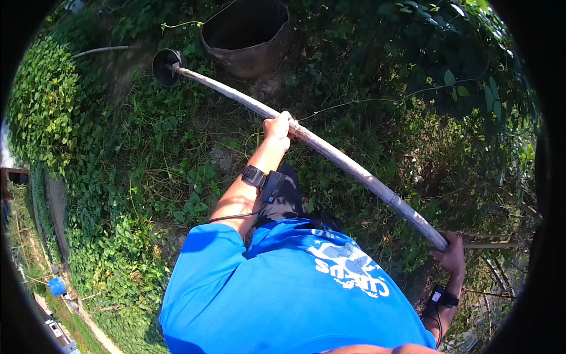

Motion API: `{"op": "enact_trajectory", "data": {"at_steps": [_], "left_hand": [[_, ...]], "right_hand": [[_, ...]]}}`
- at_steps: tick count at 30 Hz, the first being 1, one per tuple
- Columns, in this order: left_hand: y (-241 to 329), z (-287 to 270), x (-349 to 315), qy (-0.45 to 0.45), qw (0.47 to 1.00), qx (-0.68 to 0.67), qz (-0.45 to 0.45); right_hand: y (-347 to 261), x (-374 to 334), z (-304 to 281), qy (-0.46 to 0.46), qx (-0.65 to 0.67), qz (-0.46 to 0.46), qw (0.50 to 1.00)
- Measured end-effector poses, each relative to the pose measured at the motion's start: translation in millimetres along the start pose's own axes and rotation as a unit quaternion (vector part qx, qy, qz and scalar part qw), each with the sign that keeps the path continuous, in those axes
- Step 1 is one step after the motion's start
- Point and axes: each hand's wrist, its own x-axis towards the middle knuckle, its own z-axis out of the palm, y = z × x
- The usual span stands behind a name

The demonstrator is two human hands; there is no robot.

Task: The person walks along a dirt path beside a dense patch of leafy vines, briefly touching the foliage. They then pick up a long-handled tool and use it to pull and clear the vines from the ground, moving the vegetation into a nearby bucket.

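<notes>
A long-handled dipper reaches diagonally across the view, with a pale wooden pole (359, 171) for a handle and a dark round scoop (162, 69) at its far left end. My left hand (278, 131) is closed around the pole about midway along. Down at the right, my right hand (451, 255) is wrapped at the pole's near end; its fingers are partly hidden. The scoop hangs beside a big dark pot (250, 59), apart from the pot's wall. The inside of the pot is in deep shadow, so its contents cannot be made out.
Leafy creepers (106, 194) cover the ground and slope all around. A thin vine stem (377, 100) crosses beyond the pole. Behind the scoop lies a pale curved stick or pipe (106, 49). Far lower left, a blue drum (57, 287) stands near a path.
</notes>
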Motion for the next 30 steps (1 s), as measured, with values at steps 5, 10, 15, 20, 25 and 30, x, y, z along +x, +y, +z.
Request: {"op": "enact_trajectory", "data": {"at_steps": [5, 10, 15, 20, 25, 30], "left_hand": [[32.0, 108.7, 53.8, -0.092, 0.996, 0.003, 0.008], [92.8, 180.9, 159.6, -0.202, 0.965, -0.166, -0.017], [147.0, 204.0, 284.9, -0.179, 0.937, -0.297, -0.036], [170.3, 194.8, 389.7, -0.153, 0.929, -0.327, -0.076], [178.5, 174.9, 466.1, -0.237, 0.935, -0.243, -0.100], [204.9, 138.9, 518.4, -0.172, 0.957, -0.225, -0.064]], "right_hand": [[-58.1, 10.7, -55.2, 0.088, 0.025, 0.039, 0.995], [-195.0, 77.4, -119.3, 0.179, -0.083, -0.021, 0.980], [-366.1, 206.4, -129.6, 0.284, -0.280, -0.187, 0.898], [-499.1, 326.3, -87.0, 0.309, -0.466, -0.290, 0.777], [-578.4, 390.4, -36.5, 0.262, -0.490, -0.316, 0.769], [-627.9, 429.6, 10.8, 0.237, -0.477, -0.342, 0.774]]}}
